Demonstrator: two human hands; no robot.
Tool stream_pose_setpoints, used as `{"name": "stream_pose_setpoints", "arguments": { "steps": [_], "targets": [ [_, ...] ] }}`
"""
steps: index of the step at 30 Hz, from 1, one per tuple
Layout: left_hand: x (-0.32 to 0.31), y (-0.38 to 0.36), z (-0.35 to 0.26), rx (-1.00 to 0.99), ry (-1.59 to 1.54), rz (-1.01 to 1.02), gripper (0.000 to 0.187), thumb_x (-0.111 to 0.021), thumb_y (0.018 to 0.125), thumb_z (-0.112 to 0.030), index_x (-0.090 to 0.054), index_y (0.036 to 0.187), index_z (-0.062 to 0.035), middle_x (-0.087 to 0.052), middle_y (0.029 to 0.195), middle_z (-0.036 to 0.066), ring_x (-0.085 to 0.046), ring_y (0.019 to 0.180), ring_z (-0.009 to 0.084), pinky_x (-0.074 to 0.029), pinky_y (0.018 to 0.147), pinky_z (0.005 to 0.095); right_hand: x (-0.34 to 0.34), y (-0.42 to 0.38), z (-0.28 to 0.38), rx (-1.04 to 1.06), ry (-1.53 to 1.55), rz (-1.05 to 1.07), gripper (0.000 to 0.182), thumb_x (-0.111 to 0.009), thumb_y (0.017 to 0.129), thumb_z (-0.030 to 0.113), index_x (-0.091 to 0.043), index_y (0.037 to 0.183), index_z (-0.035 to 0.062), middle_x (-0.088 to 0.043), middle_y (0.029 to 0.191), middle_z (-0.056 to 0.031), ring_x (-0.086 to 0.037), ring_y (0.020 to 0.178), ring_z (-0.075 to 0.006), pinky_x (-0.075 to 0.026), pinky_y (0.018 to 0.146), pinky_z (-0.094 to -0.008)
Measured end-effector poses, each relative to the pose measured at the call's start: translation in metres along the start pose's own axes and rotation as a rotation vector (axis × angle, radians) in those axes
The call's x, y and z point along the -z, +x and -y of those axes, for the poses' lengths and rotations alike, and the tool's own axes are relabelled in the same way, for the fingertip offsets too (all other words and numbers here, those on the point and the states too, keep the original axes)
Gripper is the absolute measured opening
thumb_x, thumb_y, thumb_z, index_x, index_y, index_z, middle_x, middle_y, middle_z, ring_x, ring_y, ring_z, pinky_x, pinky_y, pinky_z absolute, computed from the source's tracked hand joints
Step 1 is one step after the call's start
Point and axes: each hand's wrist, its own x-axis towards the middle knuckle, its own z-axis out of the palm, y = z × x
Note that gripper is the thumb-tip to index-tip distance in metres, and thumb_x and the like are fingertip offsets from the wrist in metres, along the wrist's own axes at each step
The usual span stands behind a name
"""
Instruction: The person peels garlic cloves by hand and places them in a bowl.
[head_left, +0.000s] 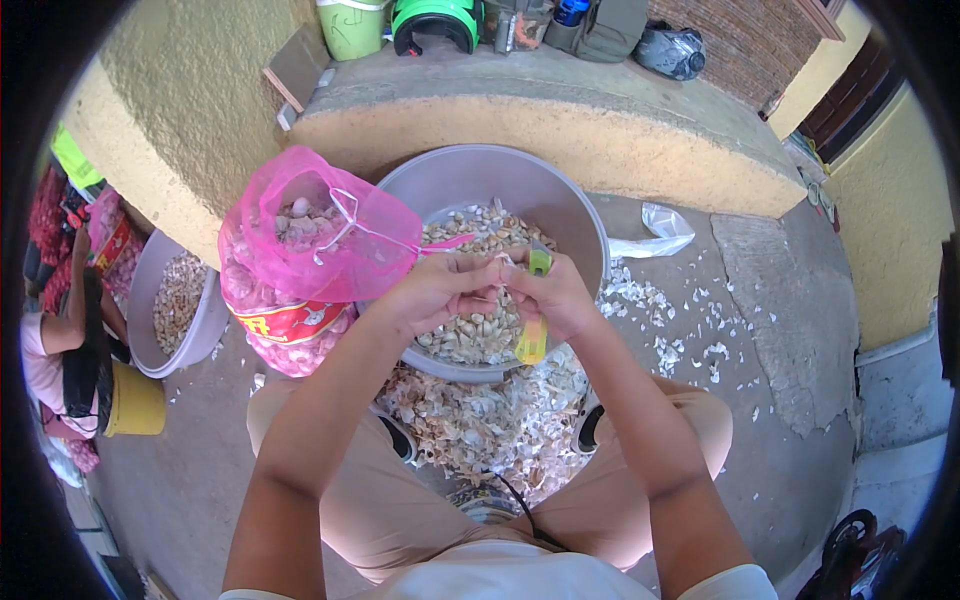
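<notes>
Over a grey basin [480, 165] my two hands meet, fingertips together. My left hand [440, 290] is closed in a pinch on a small pale piece of garlic [500, 268], mostly covered by the fingers. A yellow-green utility knife [531, 340] is gripped in my right hand [562, 298], its handle pointing down towards me; the thumb and finger of that hand touch the garlic too. Loose garlic cloves [470, 340] cover the basin's bottom. Against its left side leans a pink mesh bag [370, 240] of garlic bulbs, with a white string.
Garlic skins [490, 420] are heaped between my feet, and more lie scattered at right near a clear plastic bag [665, 232]. A concrete ledge [600, 140] runs behind the basin. At left, another person [60, 340] sits by a second basin [215, 310] and a yellow bucket [135, 400].
</notes>
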Motion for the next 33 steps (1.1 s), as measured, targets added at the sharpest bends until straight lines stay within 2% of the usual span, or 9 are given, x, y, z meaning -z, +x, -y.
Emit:
{"name": "stream_pose_setpoints", "arguments": {
  "steps": [2, 5, 6, 9, 12, 14, 17, 23, 33],
  "targets": [
    [-0.014, -0.005, -0.006, -0.017, 0.159, -0.143, 0.025, -0.052, 0.086, -0.022, -0.054, 0.099, -0.0007, -0.053, 0.074, 0.003, -0.055, 0.063, 0.0116, -0.050, 0.056, 0.0233, -0.003, 0.000, 0.003, 0.039, -0.177, -0.076, 0.024, -0.063, 0.076, 0.018, -0.056, 0.093, 0.0029, -0.051, 0.062, -0.0013, -0.044, 0.045, -0.0058, -0.033, 0.040, -0.0209],
    [-0.019, -0.010, -0.011, 0.020, 0.328, -0.035, 0.046, -0.049, 0.086, -0.037, -0.047, 0.118, -0.0049, -0.046, 0.067, -0.001, -0.044, 0.054, 0.0067, -0.040, 0.046, 0.0199, -0.005, 0.003, -0.007, 0.212, -0.423, -0.135, 0.024, -0.064, 0.076, 0.018, -0.056, 0.093, 0.0031, -0.053, 0.063, -0.0027, -0.045, 0.046, -0.0059, -0.034, 0.040, -0.0204],
    [-0.016, -0.009, -0.009, 0.042, 0.332, -0.031, 0.049, -0.047, 0.086, -0.039, -0.045, 0.120, -0.0043, -0.043, 0.064, -0.001, -0.042, 0.052, 0.0070, -0.038, 0.045, 0.0203, -0.005, 0.005, -0.014, 0.288, -0.502, -0.143, 0.024, -0.064, 0.075, 0.018, -0.056, 0.093, 0.0031, -0.053, 0.063, -0.0030, -0.045, 0.046, -0.0057, -0.033, 0.040, -0.0202],
    [-0.007, -0.006, -0.003, 0.086, 0.301, -0.014, 0.052, -0.045, 0.086, -0.044, -0.044, 0.118, -0.0027, -0.035, 0.057, -0.003, -0.038, 0.047, 0.0073, -0.035, 0.042, 0.0218, -0.002, 0.011, -0.025, 0.707, -0.697, -0.144, 0.024, -0.064, 0.075, 0.014, -0.054, 0.093, 0.0029, -0.052, 0.062, -0.0030, -0.044, 0.046, -0.0052, -0.032, 0.040, -0.0195],
    [-0.010, -0.009, -0.007, 0.082, 0.220, 0.038, 0.045, -0.045, 0.086, -0.045, -0.051, 0.101, -0.0032, -0.032, 0.054, -0.004, -0.035, 0.044, 0.0072, -0.036, 0.041, 0.0240, -0.015, -0.011, 0.008, 0.077, -0.234, -0.022, 0.022, -0.063, 0.076, 0.011, -0.053, 0.094, 0.0034, -0.051, 0.061, -0.0026, -0.043, 0.047, -0.0050, -0.031, 0.039, -0.0193],
    [-0.010, -0.011, -0.008, 0.068, 0.198, 0.086, 0.042, -0.045, 0.085, -0.046, -0.053, 0.084, -0.0051, -0.030, 0.052, -0.005, -0.033, 0.041, 0.0072, -0.036, 0.041, 0.0250, -0.013, -0.010, 0.008, 0.061, -0.101, 0.031, 0.021, -0.063, 0.077, 0.011, -0.052, 0.093, 0.0037, -0.050, 0.060, -0.0020, -0.042, 0.046, -0.0050, -0.029, 0.039, -0.0189],
    [-0.008, -0.012, -0.008, 0.043, 0.186, 0.167, 0.044, -0.045, 0.084, -0.048, -0.044, 0.064, -0.0095, -0.029, 0.048, -0.005, -0.030, 0.038, 0.0067, -0.037, 0.040, 0.0258, -0.013, -0.012, 0.011, 0.047, 0.020, 0.099, 0.019, -0.063, 0.078, 0.012, -0.051, 0.091, 0.0037, -0.047, 0.058, -0.0008, -0.040, 0.045, -0.0046, -0.028, 0.039, -0.0185],
    [-0.004, -0.013, -0.002, 0.059, 0.144, 0.300, 0.044, -0.047, 0.085, -0.046, -0.042, 0.059, -0.0107, -0.028, 0.048, -0.005, -0.029, 0.038, 0.0058, -0.040, 0.040, 0.0265, -0.004, -0.013, 0.015, 0.008, 0.037, 0.214, 0.019, -0.062, 0.078, 0.013, -0.049, 0.088, 0.0029, -0.044, 0.056, 0.0000, -0.036, 0.043, -0.0048, -0.026, 0.038, -0.0192],
    [-0.014, -0.015, 0.003, 0.009, 0.014, 0.340, 0.046, -0.047, 0.084, -0.047, -0.038, 0.056, -0.0122, -0.027, 0.047, -0.006, -0.031, 0.035, 0.0041, -0.043, 0.036, 0.0250, -0.003, -0.015, 0.010, 0.019, 0.169, 0.246, 0.024, -0.066, 0.075, 0.015, -0.048, 0.087, 0.0035, -0.044, 0.056, 0.0007, -0.037, 0.041, -0.0054, -0.027, 0.037, -0.0196]
  ]
}}
